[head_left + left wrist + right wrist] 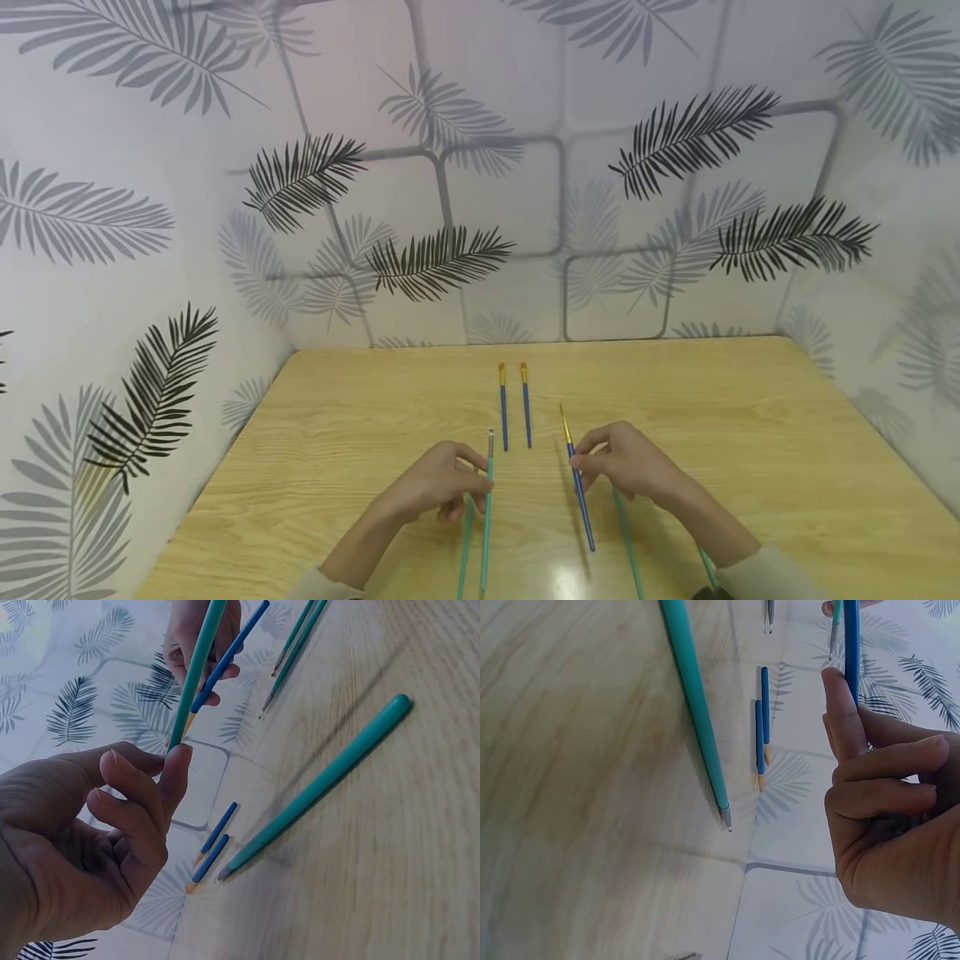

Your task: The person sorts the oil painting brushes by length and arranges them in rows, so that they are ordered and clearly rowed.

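Observation:
Between thumb and fingertips my left hand (438,483) pinches a teal paintbrush (487,533), its bristle end pointing away from me. A second teal paintbrush (322,780) lies on the table beside that hand. My right hand (630,465) pinches a blue paintbrush (583,510) with a gold ferrule and a thin pointed tip, which also points away. In the right wrist view, the blue handle (852,645) rises from between thumb and finger. Under the right hand lies another teal paintbrush (628,542), partly hidden by it.
Two blue paintbrushes with orange bristles, a left one (504,417) and a right one (527,417), lie side by side farther back on the wooden table (360,408). One more teal paintbrush (707,569) shows by the right forearm. A leaf-patterned wall (510,200) stands behind the table.

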The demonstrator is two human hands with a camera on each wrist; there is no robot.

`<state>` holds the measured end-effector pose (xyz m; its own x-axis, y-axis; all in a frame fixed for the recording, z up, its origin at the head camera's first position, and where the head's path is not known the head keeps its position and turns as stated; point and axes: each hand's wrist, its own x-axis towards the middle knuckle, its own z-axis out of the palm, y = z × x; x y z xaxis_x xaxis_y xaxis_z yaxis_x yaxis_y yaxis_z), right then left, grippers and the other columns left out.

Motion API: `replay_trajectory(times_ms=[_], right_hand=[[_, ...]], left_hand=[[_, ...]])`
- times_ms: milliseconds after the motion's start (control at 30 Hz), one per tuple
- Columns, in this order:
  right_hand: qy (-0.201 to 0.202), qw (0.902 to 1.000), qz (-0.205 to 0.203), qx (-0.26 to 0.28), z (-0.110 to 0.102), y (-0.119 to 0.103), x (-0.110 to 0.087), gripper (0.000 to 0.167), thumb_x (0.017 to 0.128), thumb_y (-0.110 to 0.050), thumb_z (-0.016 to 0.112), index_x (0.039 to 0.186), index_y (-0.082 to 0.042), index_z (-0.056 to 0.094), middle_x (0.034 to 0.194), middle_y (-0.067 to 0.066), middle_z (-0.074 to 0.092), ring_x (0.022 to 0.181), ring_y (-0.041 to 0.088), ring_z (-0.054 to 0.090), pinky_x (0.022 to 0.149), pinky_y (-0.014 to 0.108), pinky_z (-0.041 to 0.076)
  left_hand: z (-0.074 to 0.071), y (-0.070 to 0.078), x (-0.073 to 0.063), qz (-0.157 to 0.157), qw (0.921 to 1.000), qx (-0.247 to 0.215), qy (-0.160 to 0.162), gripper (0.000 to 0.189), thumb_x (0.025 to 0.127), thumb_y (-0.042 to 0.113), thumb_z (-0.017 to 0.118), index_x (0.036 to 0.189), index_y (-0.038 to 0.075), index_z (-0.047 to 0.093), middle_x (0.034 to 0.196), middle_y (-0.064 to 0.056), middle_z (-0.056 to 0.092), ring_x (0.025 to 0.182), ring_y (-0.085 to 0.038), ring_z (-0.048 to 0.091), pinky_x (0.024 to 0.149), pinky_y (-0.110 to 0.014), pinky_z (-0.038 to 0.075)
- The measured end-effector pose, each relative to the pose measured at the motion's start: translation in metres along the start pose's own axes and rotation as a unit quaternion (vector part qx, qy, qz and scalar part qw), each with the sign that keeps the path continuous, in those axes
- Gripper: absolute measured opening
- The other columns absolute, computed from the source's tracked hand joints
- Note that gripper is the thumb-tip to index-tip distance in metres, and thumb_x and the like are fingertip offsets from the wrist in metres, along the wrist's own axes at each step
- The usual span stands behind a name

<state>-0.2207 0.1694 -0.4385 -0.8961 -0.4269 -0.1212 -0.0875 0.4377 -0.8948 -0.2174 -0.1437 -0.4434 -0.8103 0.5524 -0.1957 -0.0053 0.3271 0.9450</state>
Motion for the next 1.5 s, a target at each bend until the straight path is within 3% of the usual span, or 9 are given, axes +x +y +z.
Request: replay_trajectory(times_ms=[233, 400, 700, 967, 1333, 1500], right_hand=[[0.01, 0.9999, -0.008, -0.003, -0.009, 0.0, 0.004, 0.037, 0.097, -0.025, 0.065, 0.118, 0.005, 0.065, 0.082, 0.009, 0.076, 0.035, 0.001, 0.029, 0.037, 0.017, 0.031], [0.059, 0.9982, 0.004, -0.008, -0.021, 0.002, 0.006, 0.036, 0.098, -0.025, 0.064, 0.119, 0.005, 0.065, 0.081, 0.009, 0.076, 0.036, 0.004, 0.029, 0.037, 0.017, 0.028], [0.08, 0.9965, 0.026, -0.003, -0.025, 0.008, 0.014, 0.033, 0.098, -0.021, 0.063, 0.118, 0.005, 0.065, 0.081, 0.009, 0.076, 0.037, 0.004, 0.029, 0.038, 0.017, 0.026], [0.081, 0.9962, -0.007, -0.031, -0.029, 0.001, 0.024, 0.031, 0.098, -0.021, 0.064, 0.114, 0.006, 0.067, 0.079, 0.011, 0.075, 0.036, 0.004, 0.03, 0.037, 0.017, 0.027], [0.096, 0.9942, 0.014, -0.048, -0.022, 0.002, 0.045, 0.027, 0.097, -0.017, 0.065, 0.113, 0.005, 0.069, 0.076, 0.01, 0.075, 0.035, 0.005, 0.036, 0.037, 0.017, 0.03], [0.101, 0.9938, 0.02, -0.043, -0.019, 0.002, 0.053, 0.024, 0.096, -0.015, 0.066, 0.109, 0.005, 0.07, 0.075, 0.011, 0.075, 0.036, 0.005, 0.036, 0.037, 0.017, 0.028]], left_hand=[[0.0, 0.0, 0.003, 0.007, 0.9998, 0.018, -0.004, 0.045, 0.091, 0.013, 0.067, 0.126, -0.01, 0.051, 0.08, -0.029, 0.071, 0.038, -0.006, 0.047, 0.038, -0.019, 0.033], [0.003, 0.002, 0.011, 0.029, 0.9984, 0.048, -0.005, 0.042, 0.091, 0.014, 0.066, 0.125, -0.008, 0.053, 0.081, -0.031, 0.07, 0.038, -0.007, 0.045, 0.038, -0.018, 0.032], [0.019, -0.003, 0.009, -0.016, 0.997, 0.071, 0.025, 0.034, 0.087, 0.012, 0.067, 0.116, -0.004, 0.059, 0.073, -0.021, 0.072, 0.035, -0.007, 0.047, 0.036, -0.017, 0.032], [0.022, -0.004, 0.007, -0.026, 0.9954, 0.085, 0.037, 0.032, 0.086, 0.008, 0.066, 0.114, -0.005, 0.059, 0.072, -0.02, 0.073, 0.035, -0.005, 0.047, 0.035, -0.015, 0.032], [0.029, -0.008, 0.0, -0.013, 0.9932, 0.109, 0.037, 0.036, 0.086, 0.003, 0.065, 0.117, -0.016, 0.058, 0.066, -0.017, 0.072, 0.033, -0.002, 0.046, 0.033, -0.012, 0.03], [0.032, -0.011, 0.001, -0.034, 0.9921, 0.111, 0.047, 0.023, 0.085, 0.002, 0.067, 0.105, -0.01, 0.063, 0.063, -0.012, 0.07, 0.035, -0.003, 0.047, 0.035, -0.011, 0.032]])
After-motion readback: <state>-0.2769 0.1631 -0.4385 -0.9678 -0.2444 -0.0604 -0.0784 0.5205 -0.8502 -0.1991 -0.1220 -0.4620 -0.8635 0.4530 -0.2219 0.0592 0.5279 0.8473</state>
